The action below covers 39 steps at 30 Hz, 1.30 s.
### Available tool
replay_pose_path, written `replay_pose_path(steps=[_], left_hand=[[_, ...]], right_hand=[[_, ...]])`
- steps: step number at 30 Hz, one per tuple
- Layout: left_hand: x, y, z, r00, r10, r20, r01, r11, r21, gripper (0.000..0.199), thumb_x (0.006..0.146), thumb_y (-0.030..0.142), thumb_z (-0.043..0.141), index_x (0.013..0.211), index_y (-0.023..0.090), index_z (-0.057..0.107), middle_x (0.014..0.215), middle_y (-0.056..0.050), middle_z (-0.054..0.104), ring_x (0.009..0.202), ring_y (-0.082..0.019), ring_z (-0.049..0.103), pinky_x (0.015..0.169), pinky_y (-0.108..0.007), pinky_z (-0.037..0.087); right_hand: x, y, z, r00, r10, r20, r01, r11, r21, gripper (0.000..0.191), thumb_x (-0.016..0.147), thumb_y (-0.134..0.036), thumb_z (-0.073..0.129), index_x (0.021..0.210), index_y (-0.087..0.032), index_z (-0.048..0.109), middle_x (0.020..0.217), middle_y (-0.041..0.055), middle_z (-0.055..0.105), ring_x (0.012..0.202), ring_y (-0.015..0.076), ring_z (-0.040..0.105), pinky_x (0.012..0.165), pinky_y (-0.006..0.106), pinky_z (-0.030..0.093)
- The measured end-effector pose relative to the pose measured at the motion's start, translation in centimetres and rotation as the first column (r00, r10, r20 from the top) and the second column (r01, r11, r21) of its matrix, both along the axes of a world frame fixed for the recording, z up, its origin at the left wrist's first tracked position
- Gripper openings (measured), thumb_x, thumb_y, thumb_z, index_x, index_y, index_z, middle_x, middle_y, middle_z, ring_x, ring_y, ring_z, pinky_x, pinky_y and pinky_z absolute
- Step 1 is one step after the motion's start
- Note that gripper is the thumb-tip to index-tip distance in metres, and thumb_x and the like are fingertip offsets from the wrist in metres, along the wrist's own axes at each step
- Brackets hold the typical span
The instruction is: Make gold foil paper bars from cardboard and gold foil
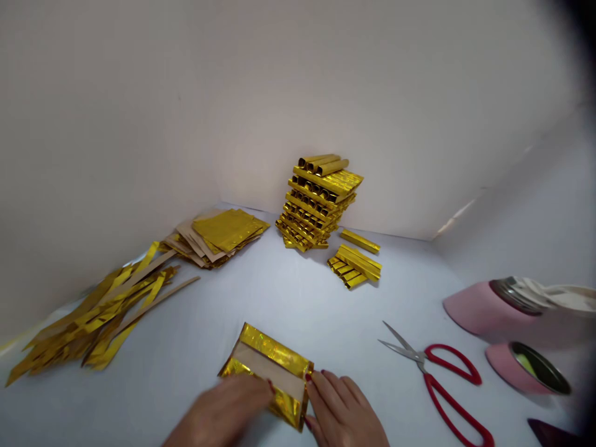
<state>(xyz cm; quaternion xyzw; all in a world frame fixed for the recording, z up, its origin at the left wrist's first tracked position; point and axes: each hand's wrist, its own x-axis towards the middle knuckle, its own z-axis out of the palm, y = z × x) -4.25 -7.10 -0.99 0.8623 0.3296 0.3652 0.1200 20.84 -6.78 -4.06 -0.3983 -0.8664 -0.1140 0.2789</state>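
Note:
A sheet of gold foil paper (pixel 274 362) lies tilted on the table, its far and near edges folded inward over a brown paper backing. My right hand (pixel 344 406) is closed on the sheet's right edge, thumb near the lower corner and forefinger near the upper one. A narrow fold runs along that edge. Over the near left part of the sheet is my left hand (pixel 228 403), smeared by motion. Its fingers reach across the near folded strip, and their grip does not show. Red-handled scissors (pixel 421 359) lie with blades apart, right of my right hand.
Gold foil tubes form a tall stack (pixel 316 205) by the back wall. Several more tubes (pixel 356 267) lie before it. At the left are a pile of gold sheets (pixel 228 233) and loose cut strips (pixel 107 316). A pink flask (pixel 484 307) and pink cup (pixel 516 369) lie right.

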Motion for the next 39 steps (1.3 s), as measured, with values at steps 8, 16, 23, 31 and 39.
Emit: replay_pose_path(steps=[8, 16, 23, 31, 39], left_hand=[[-4.6, 3.8, -0.4, 0.968, 0.177, -0.175, -0.191, 0.979, -0.067, 0.031, 0.097, 0.022, 0.042, 0.125, 0.023, 0.056, 0.121, -0.007, 0.064, 0.11, -0.02, 0.06, 0.091, -0.032, 0.052], [-4.1, 4.1, -0.8, 0.945, 0.103, -0.309, -0.126, 0.991, -0.053, 0.037, 0.092, 0.013, 0.044, 0.127, 0.019, 0.054, 0.124, -0.009, 0.062, 0.115, -0.023, 0.056, 0.095, -0.039, 0.049], [-3.7, 3.9, 0.3, 0.929, 0.121, -0.351, -0.161, 0.983, -0.089, 0.039, 0.092, 0.017, 0.047, 0.131, 0.019, 0.05, 0.129, -0.009, 0.057, 0.117, -0.024, 0.053, 0.097, -0.039, 0.047], [-4.3, 4.3, 0.0, 0.806, 0.037, -0.59, -0.111, 0.99, -0.089, 0.045, 0.095, 0.02, 0.045, 0.14, 0.023, 0.038, 0.143, -0.006, 0.044, 0.128, -0.025, 0.042, 0.103, -0.046, 0.038], [-2.1, 1.9, -1.1, 0.863, 0.199, -0.464, -0.232, 0.972, -0.016, 0.043, 0.096, 0.024, 0.046, 0.138, 0.018, 0.04, 0.141, -0.01, 0.046, 0.127, -0.027, 0.042, 0.101, -0.046, 0.039]], right_hand=[[0.3, -0.5, -0.2, 0.999, -0.013, -0.03, 0.01, 0.993, -0.121, 0.037, 0.098, -0.037, 0.035, 0.103, -0.018, 0.066, 0.1, 0.0075, 0.072, 0.088, 0.0226, 0.065, 0.079, 0.037, 0.046], [0.6, -0.6, -0.3, 0.994, -0.001, 0.106, 0.01, 0.997, -0.078, 0.033, 0.098, -0.028, 0.035, 0.106, -0.016, 0.064, 0.102, 0.0084, 0.072, 0.09, 0.0227, 0.067, 0.077, 0.037, 0.049], [0.9, -0.3, -0.2, 0.986, 0.033, 0.162, -0.027, 0.999, -0.039, 0.03, 0.096, -0.027, 0.039, 0.106, -0.014, 0.064, 0.101, 0.0077, 0.073, 0.088, 0.0221, 0.068, 0.074, 0.035, 0.05], [0.8, -0.2, 0.2, 0.988, 0.032, 0.151, -0.022, 0.998, -0.066, 0.028, 0.095, -0.026, 0.041, 0.107, -0.014, 0.063, 0.102, 0.0084, 0.072, 0.09, 0.023, 0.067, 0.077, 0.035, 0.049], [1.5, 1.2, 3.5, 0.999, 0.036, 0.033, -0.03, 0.987, -0.158, 0.027, 0.091, -0.017, 0.042, 0.106, -0.017, 0.064, 0.1, 0.0089, 0.07, 0.088, 0.0221, 0.065, 0.074, 0.034, 0.052]])
